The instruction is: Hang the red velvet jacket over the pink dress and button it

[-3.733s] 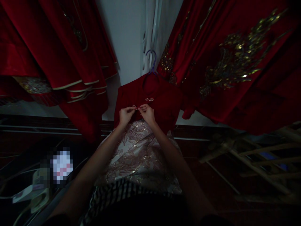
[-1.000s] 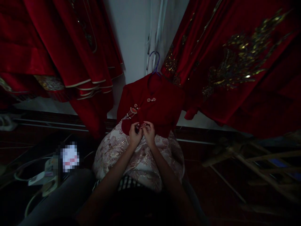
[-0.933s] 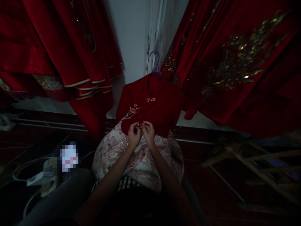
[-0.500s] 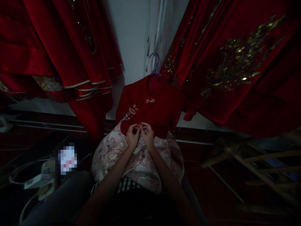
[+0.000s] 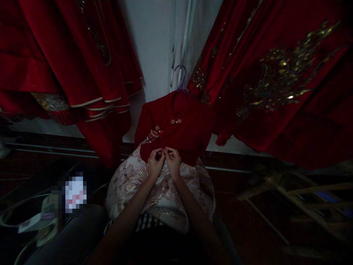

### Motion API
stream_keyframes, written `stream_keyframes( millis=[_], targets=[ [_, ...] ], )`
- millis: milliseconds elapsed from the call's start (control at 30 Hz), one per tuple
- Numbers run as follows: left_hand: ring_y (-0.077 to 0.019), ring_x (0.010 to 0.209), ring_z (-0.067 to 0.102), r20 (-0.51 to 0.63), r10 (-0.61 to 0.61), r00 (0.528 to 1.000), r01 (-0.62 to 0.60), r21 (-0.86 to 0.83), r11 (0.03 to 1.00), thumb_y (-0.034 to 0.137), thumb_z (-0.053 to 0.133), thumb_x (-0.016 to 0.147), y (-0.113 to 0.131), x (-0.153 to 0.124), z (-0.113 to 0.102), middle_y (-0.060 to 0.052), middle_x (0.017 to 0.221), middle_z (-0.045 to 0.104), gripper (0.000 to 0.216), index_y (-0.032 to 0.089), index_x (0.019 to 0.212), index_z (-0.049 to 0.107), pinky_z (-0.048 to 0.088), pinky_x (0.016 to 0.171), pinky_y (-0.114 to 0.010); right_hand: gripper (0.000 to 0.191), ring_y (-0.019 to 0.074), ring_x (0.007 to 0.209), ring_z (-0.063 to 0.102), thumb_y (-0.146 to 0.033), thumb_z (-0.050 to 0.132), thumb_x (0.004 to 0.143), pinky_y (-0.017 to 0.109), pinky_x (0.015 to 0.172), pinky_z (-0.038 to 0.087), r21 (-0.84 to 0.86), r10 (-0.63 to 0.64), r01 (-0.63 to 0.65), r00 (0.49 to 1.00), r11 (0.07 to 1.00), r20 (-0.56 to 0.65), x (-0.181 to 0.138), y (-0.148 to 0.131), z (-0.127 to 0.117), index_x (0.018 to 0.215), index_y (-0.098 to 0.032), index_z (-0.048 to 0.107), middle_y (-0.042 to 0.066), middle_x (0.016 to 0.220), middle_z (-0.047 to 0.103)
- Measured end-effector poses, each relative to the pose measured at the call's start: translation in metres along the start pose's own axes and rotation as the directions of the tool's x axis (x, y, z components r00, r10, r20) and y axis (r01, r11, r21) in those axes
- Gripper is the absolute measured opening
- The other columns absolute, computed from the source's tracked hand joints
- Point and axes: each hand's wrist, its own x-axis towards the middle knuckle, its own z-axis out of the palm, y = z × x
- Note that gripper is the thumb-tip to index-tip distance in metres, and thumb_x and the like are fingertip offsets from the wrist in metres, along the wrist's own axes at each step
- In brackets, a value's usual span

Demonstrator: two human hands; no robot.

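A short red jacket point(image 5: 190, 134) is spread over my lap, its collar still on a purple hanger point(image 5: 182, 79). At its lower front edge both hands meet, fingertips together around a small beaded fastener point(image 5: 166, 149). My left hand point(image 5: 156, 163) pinches at it from the left, thumb and forefinger curled. From the other side my right hand point(image 5: 173, 163) pinches the same spot; the fingers partly hide the fastener. Higher on the front sits a flower-shaped pearl fastener point(image 5: 175, 121). A beaded tassel ornament point(image 5: 153, 134) lies left of it. Beneath the jacket is a pale floral brocade skirt point(image 5: 124, 187).
Red garments point(image 5: 63, 55) hang on the left, and another with gold sequin embroidery point(image 5: 286, 73) on the right. A pale panel point(image 5: 157, 40) stands between them. At lower left are a power strip point(image 5: 48, 224) and a blurred-out screen point(image 5: 75, 195); a wooden frame point(image 5: 298, 195) is at right.
The camera view has shifted slightly, so the scene sits a little lower. Both hands stay at the same fastener, with only small finger movement.
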Motion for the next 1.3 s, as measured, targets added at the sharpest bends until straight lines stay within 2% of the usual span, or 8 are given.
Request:
stream_keyframes(
  millis=[133, 233, 433, 733, 900, 1100, 1233, 1300],
  targets=[
    [-0.0163, 0.085, 0.063, 0.027, -0.005, 1.0, 0.005, 0.002, 1.0, 0.028, 0.058, 0.083, -0.002, 0.002, 0.001, -0.005, 0.095, 0.065, 0.018, 0.022, 0.099, 0.063, 0.051, 0.08, -0.031, 0.029, 0.0135, 0.077, 0.063, -0.037, 0.052, 0.088, 0.025, 0.07, 0.053, 0.033, 0.042, -0.042, 0.999, 0.999, 0.02, 0.003, 0.001, 0.001, 0.106, -0.019, 0.065, 0.009, 0.106, 0.066],
    [-0.0165, 0.085, 0.063, 0.028, -0.015, 0.999, 0.015, 0.004, 1.0, 0.028, 0.058, 0.083, -0.004, 0.004, 0.002, -0.004, 0.095, 0.066, 0.017, 0.022, 0.098, 0.063, 0.052, 0.08, -0.031, 0.029, 0.0146, 0.084, 0.063, -0.037, 0.053, 0.088, 0.027, 0.076, 0.054, 0.081, 0.063, -0.066, 0.997, 0.995, 0.038, 0.005, 0.003, 0.002, 0.107, -0.02, 0.066, 0.008, 0.107, 0.065],
    [-0.0157, 0.082, 0.064, 0.028, -0.049, 0.998, 0.049, -0.007, 0.999, 0.028, 0.06, 0.081, -0.013, 0.009, 0.007, -0.004, 0.093, 0.067, 0.017, 0.022, 0.097, 0.065, 0.051, 0.078, -0.029, 0.028, 0.0149, 0.087, 0.064, -0.037, 0.055, 0.087, 0.027, 0.078, 0.054, 0.117, 0.061, -0.062, 0.998, 0.991, 0.017, 0.01, 0.008, 0.005, 0.105, -0.019, 0.067, 0.008, 0.106, 0.065],
    [-0.0145, 0.082, 0.062, 0.051, -0.024, 0.998, 0.026, -0.033, 0.999, 0.03, 0.062, 0.081, -0.017, 0.016, 0.01, -0.003, 0.089, 0.066, 0.015, 0.019, 0.092, 0.066, 0.049, 0.078, -0.027, 0.026, 0.0129, 0.077, 0.064, -0.036, 0.055, 0.087, 0.023, 0.068, 0.052, 0.124, 0.067, -0.062, 0.997, 0.99, -0.04, 0.017, 0.013, 0.009, 0.101, -0.019, 0.068, 0.007, 0.101, 0.066],
    [-0.014, 0.08, 0.061, 0.084, -0.034, 0.996, 0.038, -0.041, 0.998, 0.028, 0.062, 0.08, -0.023, 0.018, 0.012, -0.003, 0.088, 0.065, 0.015, 0.019, 0.092, 0.065, 0.047, 0.077, -0.026, 0.022, 0.0105, 0.067, 0.06, -0.033, 0.057, 0.085, 0.023, 0.065, 0.049, 0.025, 0.014, -0.014, 1.0, 1.0, 0.005, 0.026, 0.017, 0.006, 0.098, -0.019, 0.068, 0.005, 0.098, 0.066],
    [-0.0139, 0.077, 0.058, 0.113, -0.027, 0.993, 0.028, -0.01, 1.0, 0.025, 0.062, 0.079, -0.023, 0.019, 0.011, -0.002, 0.085, 0.062, 0.013, 0.019, 0.091, 0.063, 0.045, 0.073, -0.025, 0.018, 0.0098, 0.064, 0.058, -0.029, 0.057, 0.083, 0.022, 0.06, 0.046, -0.002, 0.002, -0.002, 0.998, 1.0, 0.059, 0.031, 0.019, 0.004, 0.096, -0.019, 0.066, 0.004, 0.096, 0.065],
    [-0.015, 0.083, 0.057, 0.073, 0.018, 0.997, -0.018, -0.001, 1.0, 0.022, 0.057, 0.082, -0.015, 0.015, 0.01, -0.004, 0.093, 0.059, 0.019, 0.019, 0.101, 0.058, 0.046, 0.077, -0.027, 0.018, 0.0087, 0.061, 0.055, -0.028, 0.056, 0.083, 0.022, 0.06, 0.046, 0.009, -0.014, 0.014, 1.0, 1.0, 0.013, 0.024, 0.016, 0.002, 0.096, -0.019, 0.063, 0.004, 0.097, 0.064],
    [-0.0159, 0.086, 0.056, 0.018, 0.04, 0.999, -0.04, 0.023, 0.999, 0.02, 0.055, 0.083, -0.01, 0.012, 0.008, -0.006, 0.098, 0.056, 0.022, 0.018, 0.105, 0.055, 0.046, 0.08, -0.029, 0.016, 0.0106, 0.068, 0.057, -0.027, 0.052, 0.085, 0.022, 0.064, 0.047, 0.022, -0.026, 0.027, 0.998, 0.999, -0.049, 0.019, 0.014, 0.001, 0.093, -0.018, 0.062, 0.005, 0.094, 0.062]
  ],
)
